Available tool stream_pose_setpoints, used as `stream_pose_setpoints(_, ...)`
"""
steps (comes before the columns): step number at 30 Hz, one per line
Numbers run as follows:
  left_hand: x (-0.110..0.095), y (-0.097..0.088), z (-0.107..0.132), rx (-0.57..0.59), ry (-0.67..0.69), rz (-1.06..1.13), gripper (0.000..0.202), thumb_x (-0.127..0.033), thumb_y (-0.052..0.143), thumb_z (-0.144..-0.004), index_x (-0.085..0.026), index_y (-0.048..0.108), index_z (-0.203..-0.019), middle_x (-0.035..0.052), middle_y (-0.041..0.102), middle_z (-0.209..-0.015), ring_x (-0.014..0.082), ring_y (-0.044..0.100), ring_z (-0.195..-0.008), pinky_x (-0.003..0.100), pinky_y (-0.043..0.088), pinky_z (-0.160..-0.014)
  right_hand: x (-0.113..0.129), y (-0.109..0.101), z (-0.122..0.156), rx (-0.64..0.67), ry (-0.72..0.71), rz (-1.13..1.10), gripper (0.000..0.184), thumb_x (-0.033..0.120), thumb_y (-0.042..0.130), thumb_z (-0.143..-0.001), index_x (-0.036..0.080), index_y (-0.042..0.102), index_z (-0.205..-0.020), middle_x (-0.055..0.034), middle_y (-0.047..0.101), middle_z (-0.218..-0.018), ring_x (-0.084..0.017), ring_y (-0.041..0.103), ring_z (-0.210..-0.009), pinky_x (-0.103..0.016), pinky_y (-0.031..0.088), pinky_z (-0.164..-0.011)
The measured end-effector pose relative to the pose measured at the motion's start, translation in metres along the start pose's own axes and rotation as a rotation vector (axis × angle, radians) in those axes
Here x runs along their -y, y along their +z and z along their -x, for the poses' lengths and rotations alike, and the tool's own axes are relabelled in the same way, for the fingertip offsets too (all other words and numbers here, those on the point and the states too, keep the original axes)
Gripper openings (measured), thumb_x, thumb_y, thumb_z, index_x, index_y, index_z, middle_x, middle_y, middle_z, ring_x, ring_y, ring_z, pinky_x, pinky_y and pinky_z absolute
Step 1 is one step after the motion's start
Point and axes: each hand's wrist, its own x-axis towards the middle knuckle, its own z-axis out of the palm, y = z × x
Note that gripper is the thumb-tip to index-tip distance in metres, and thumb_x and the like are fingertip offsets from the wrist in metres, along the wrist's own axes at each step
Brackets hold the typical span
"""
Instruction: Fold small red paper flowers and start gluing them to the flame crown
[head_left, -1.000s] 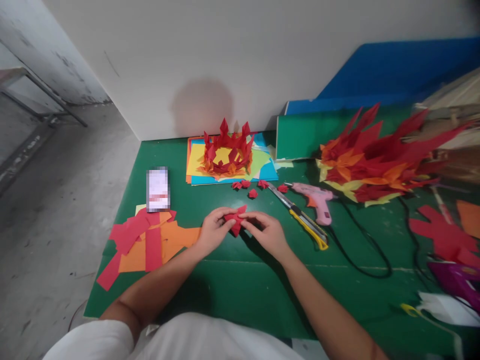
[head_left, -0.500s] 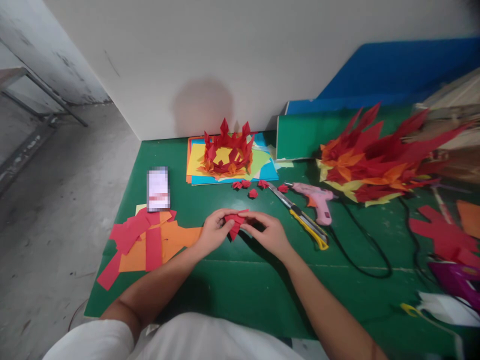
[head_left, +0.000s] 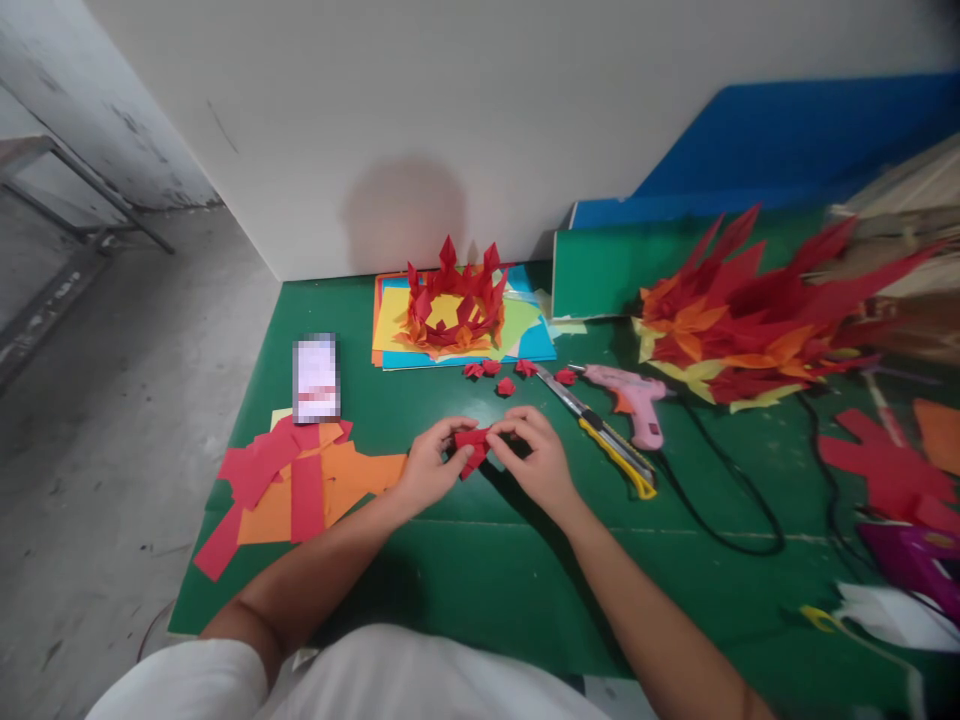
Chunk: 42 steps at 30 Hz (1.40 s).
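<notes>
A small folded piece of red paper (head_left: 472,455) is held above the green table between my two hands. My left hand (head_left: 433,462) pinches its left side, thumb in front and fingers behind. With thumb and fingertips, my right hand (head_left: 531,452) grips its upper right corner. Just beyond lie several small folded red paper pieces (head_left: 506,387). Behind them a red and orange paper crown (head_left: 457,310) stands on a stack of coloured paper sheets (head_left: 394,318).
Right of my hands lie a yellow utility knife (head_left: 611,440) and a pink glue gun (head_left: 637,400) with a black cord. Red and orange paper strips (head_left: 307,490) and a phone (head_left: 316,380) are at left. A larger flame-like paper piece (head_left: 750,330) stands back right.
My right fingers have shifted on the paper's upper right corner, and the paper's outline looks more folded at that side. My left hand keeps its pinch.
</notes>
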Motion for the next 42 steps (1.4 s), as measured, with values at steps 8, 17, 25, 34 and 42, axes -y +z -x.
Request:
stream_pose_setpoints(8,-0.004,0.001,0.002,0.017,-0.002,-0.01,0.024,-0.018,0.057,-0.079,-0.017,0.059,-0.102,0.008,0.065,-0.103,0.0142,0.062,-0.089,0.028,0.05,-0.082,-0.001,0.003,0.004,0.039,0.031,-0.164,0.007,0.022,0.059,-0.077,0.021,0.058,-0.071,-0.003,0.065,-0.081,-0.016,0.061,-0.076,-0.03,0.048,-0.074)
stream_pose_setpoints(17,-0.008,0.003,0.002,-0.012,-0.096,0.065,0.027,-0.029,0.065,-0.075,-0.015,0.059,-0.097,0.0073,0.064,-0.095,0.0123,0.061,-0.078,0.024,0.05,-0.068,0.0,0.005,0.005,0.053,0.062,-0.161,0.008,0.023,0.061,-0.075,0.019,0.058,-0.068,-0.0019,0.064,-0.072,-0.014,0.058,-0.065,-0.026,0.046,-0.061)
stream_pose_setpoints(25,-0.005,0.003,0.002,-0.035,-0.119,0.075,0.025,-0.022,0.061,-0.076,-0.015,0.056,-0.099,0.0003,0.058,-0.077,0.0065,0.054,-0.061,0.019,0.045,-0.056,0.001,0.008,0.007,0.085,0.144,-0.22,0.01,0.027,0.062,-0.075,0.019,0.056,-0.072,0.0001,0.059,-0.068,-0.012,0.054,-0.06,-0.025,0.043,-0.058)
stream_pose_setpoints(34,-0.01,0.003,-0.003,-0.043,-0.157,0.337,0.032,-0.027,0.073,-0.066,-0.018,0.048,-0.084,-0.005,0.053,-0.068,0.0044,0.049,-0.056,0.017,0.04,-0.054,0.001,0.004,0.002,0.203,0.345,-0.531,0.024,0.038,0.069,-0.07,0.021,0.052,-0.076,0.0025,0.053,-0.068,-0.011,0.05,-0.06,-0.023,0.042,-0.054)
stream_pose_setpoints(42,-0.02,-0.001,-0.006,-0.056,-0.224,0.436,0.034,-0.029,0.079,-0.06,-0.016,0.049,-0.072,-0.0053,0.053,-0.065,0.0054,0.051,-0.06,0.019,0.042,-0.06,-0.003,0.003,0.001,0.2,0.446,-0.748,0.031,0.035,0.076,-0.065,0.022,0.051,-0.077,0.0034,0.056,-0.072,-0.009,0.053,-0.064,-0.022,0.042,-0.059)
